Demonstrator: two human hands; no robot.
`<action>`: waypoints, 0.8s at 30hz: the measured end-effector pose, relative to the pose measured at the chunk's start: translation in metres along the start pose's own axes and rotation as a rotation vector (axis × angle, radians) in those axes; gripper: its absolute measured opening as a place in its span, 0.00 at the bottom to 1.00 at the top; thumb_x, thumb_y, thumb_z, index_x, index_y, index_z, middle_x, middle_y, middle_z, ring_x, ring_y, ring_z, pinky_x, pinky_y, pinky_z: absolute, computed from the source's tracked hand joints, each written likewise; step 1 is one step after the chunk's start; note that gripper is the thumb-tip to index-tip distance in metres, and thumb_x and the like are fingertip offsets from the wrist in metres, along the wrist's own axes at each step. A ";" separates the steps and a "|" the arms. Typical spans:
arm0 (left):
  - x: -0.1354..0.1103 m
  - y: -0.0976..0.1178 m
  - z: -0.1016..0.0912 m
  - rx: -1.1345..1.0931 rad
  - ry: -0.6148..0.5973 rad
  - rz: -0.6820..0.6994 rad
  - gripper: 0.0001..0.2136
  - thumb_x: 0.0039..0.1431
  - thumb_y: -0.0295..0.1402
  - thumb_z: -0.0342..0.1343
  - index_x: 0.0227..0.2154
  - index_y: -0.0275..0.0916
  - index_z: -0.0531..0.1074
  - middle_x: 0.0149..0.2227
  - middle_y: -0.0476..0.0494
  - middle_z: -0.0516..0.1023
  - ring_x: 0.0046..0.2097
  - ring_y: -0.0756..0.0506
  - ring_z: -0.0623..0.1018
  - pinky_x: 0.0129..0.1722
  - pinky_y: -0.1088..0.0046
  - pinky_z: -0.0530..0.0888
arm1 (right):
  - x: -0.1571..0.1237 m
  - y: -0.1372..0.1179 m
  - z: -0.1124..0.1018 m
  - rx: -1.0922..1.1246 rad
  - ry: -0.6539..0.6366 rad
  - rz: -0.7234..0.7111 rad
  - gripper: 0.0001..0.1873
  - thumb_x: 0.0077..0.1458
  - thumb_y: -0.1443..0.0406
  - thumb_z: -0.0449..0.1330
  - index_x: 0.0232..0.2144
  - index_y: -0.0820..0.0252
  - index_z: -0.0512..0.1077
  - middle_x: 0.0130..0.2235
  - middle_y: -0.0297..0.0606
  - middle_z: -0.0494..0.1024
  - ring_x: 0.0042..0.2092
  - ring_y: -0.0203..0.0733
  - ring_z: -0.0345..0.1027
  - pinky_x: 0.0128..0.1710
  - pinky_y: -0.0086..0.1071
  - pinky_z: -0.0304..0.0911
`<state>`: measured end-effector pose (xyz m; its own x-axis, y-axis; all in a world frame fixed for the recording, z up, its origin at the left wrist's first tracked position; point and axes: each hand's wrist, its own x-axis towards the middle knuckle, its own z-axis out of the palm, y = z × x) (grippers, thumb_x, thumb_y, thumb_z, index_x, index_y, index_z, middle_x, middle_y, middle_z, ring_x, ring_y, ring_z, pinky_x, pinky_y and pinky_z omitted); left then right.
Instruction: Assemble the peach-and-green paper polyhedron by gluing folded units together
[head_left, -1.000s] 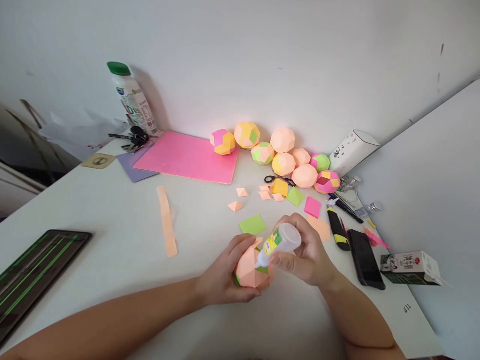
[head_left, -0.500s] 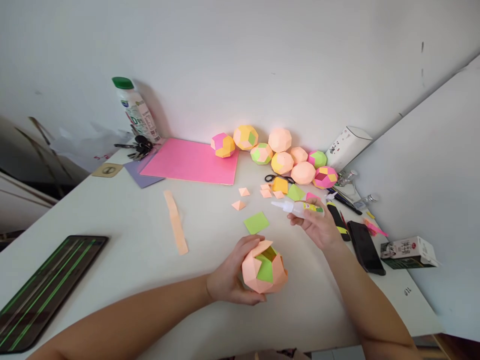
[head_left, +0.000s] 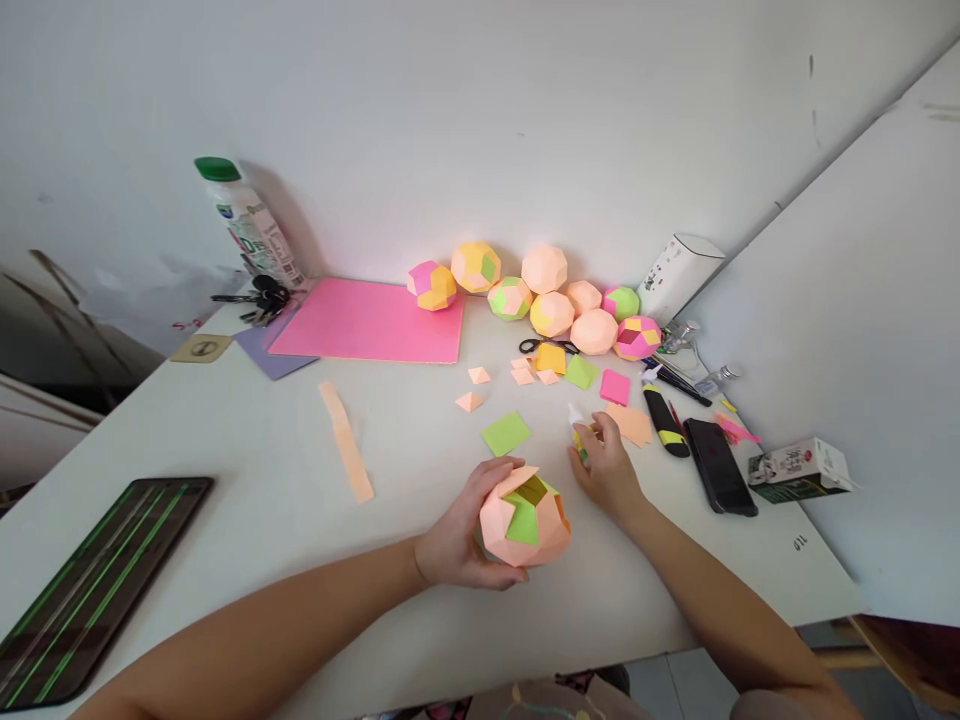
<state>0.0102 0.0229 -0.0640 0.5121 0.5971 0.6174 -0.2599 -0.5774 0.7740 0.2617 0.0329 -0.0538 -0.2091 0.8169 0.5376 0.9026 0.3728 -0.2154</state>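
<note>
My left hand (head_left: 469, 535) is wrapped round a peach paper ball (head_left: 525, 535), which has an opening at its top showing green and yellow-orange paper inside. My right hand (head_left: 604, 465) is closed around a small glue bottle (head_left: 576, 415) with a white nozzle, low at the table, its tip pointing away from me. Between the hands and the folded pieces lies a green paper rectangle (head_left: 506, 433). Small folded peach pieces (head_left: 470, 401) sit beyond it. Right of the bottle are peach paper sheets (head_left: 631, 424).
Several finished paper balls (head_left: 551, 314) line the wall, with scissors (head_left: 549, 346) before them. A pink sheet (head_left: 367, 320), a bottle with green cap (head_left: 251, 225) and a peach strip (head_left: 346, 442) are leftward. A cutter (head_left: 665, 420), a phone (head_left: 718, 467) and a milk carton (head_left: 799, 470) stand right.
My right hand has lowered the glue bottle from above the table down to its surface, uncovering the pink and peach paper. My left hand still holds the ball. The view has shifted slightly.
</note>
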 end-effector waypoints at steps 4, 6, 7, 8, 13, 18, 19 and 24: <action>0.000 0.001 0.000 0.018 -0.026 -0.034 0.43 0.48 0.49 0.62 0.63 0.45 0.47 0.58 0.32 0.57 0.58 0.33 0.61 0.55 0.46 0.63 | 0.003 -0.002 0.000 -0.007 -0.052 -0.022 0.14 0.57 0.65 0.55 0.45 0.63 0.68 0.49 0.55 0.65 0.45 0.52 0.66 0.37 0.45 0.70; 0.000 0.001 0.001 0.022 -0.039 -0.041 0.43 0.48 0.49 0.62 0.63 0.46 0.47 0.58 0.31 0.57 0.58 0.32 0.61 0.54 0.46 0.64 | 0.005 -0.005 -0.007 0.010 -0.015 -0.057 0.13 0.55 0.63 0.57 0.43 0.61 0.70 0.49 0.54 0.66 0.49 0.55 0.64 0.42 0.49 0.69; 0.000 0.001 0.001 0.027 -0.046 -0.040 0.43 0.48 0.48 0.62 0.63 0.46 0.46 0.58 0.31 0.56 0.58 0.32 0.60 0.54 0.46 0.64 | 0.006 -0.009 -0.011 0.035 0.031 -0.079 0.11 0.55 0.63 0.58 0.40 0.60 0.71 0.48 0.53 0.68 0.50 0.56 0.64 0.44 0.50 0.67; 0.000 0.001 0.001 0.033 -0.056 -0.039 0.42 0.49 0.48 0.62 0.63 0.46 0.46 0.58 0.31 0.56 0.59 0.32 0.60 0.54 0.46 0.64 | 0.007 -0.014 -0.017 0.081 0.097 -0.102 0.08 0.55 0.64 0.59 0.38 0.59 0.72 0.45 0.51 0.70 0.48 0.54 0.65 0.44 0.49 0.67; -0.001 0.004 0.000 0.097 -0.119 -0.039 0.42 0.51 0.45 0.62 0.63 0.46 0.45 0.59 0.31 0.54 0.60 0.32 0.58 0.55 0.45 0.63 | 0.005 -0.055 -0.042 0.593 0.179 -0.003 0.08 0.56 0.72 0.55 0.28 0.59 0.72 0.27 0.39 0.72 0.30 0.41 0.67 0.29 0.36 0.66; -0.001 0.006 0.000 0.166 -0.160 -0.054 0.43 0.50 0.44 0.62 0.64 0.47 0.43 0.60 0.31 0.51 0.61 0.32 0.57 0.56 0.46 0.63 | 0.001 -0.078 -0.046 0.965 -0.198 0.273 0.09 0.58 0.64 0.57 0.30 0.61 0.76 0.36 0.44 0.77 0.40 0.44 0.70 0.41 0.38 0.67; -0.001 0.006 0.000 0.174 -0.166 -0.065 0.44 0.50 0.45 0.62 0.65 0.47 0.43 0.60 0.31 0.51 0.61 0.32 0.57 0.56 0.46 0.63 | 0.000 -0.078 -0.045 1.030 -0.267 0.359 0.09 0.58 0.62 0.58 0.32 0.61 0.76 0.38 0.44 0.77 0.42 0.45 0.70 0.43 0.39 0.66; -0.003 0.005 0.001 0.204 -0.171 -0.093 0.43 0.51 0.46 0.61 0.65 0.45 0.43 0.60 0.31 0.51 0.62 0.32 0.56 0.58 0.46 0.62 | -0.002 -0.074 -0.044 1.300 -0.527 0.694 0.12 0.51 0.57 0.65 0.33 0.60 0.77 0.36 0.38 0.77 0.38 0.40 0.70 0.39 0.35 0.64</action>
<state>0.0084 0.0178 -0.0616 0.6609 0.5605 0.4990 -0.0442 -0.6348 0.7714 0.2120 -0.0151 -0.0033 -0.2595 0.9363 -0.2368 0.0010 -0.2449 -0.9695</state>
